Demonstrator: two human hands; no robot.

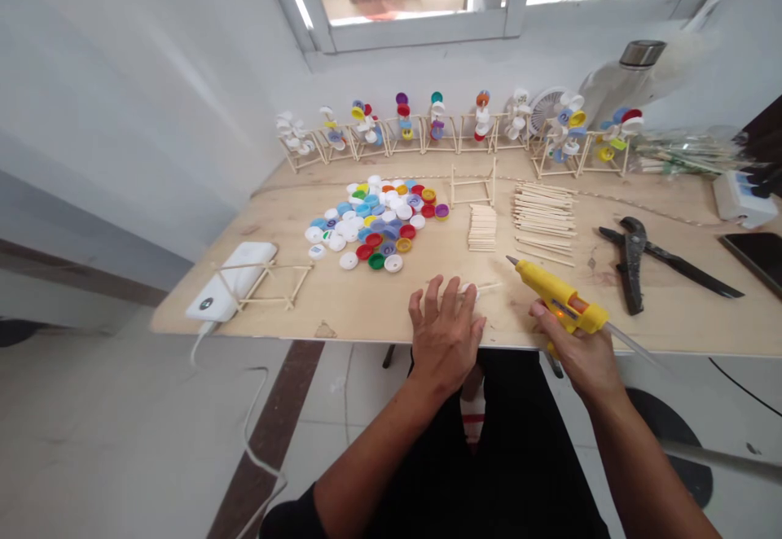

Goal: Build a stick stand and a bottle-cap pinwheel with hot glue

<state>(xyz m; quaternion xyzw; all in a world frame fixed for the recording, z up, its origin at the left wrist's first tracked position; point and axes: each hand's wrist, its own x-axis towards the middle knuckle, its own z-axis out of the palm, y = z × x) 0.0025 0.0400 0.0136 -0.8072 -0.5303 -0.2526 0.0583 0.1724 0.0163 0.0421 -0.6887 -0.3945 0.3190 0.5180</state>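
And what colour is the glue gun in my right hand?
The glue gun is mostly yellow, seen in the head view.

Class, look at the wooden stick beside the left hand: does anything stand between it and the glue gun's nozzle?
Nothing visible does: only bare tabletop shows between the nozzle of the yellow glue gun in the right hand and the stick's exposed end. The left hand hides what lies beneath it.
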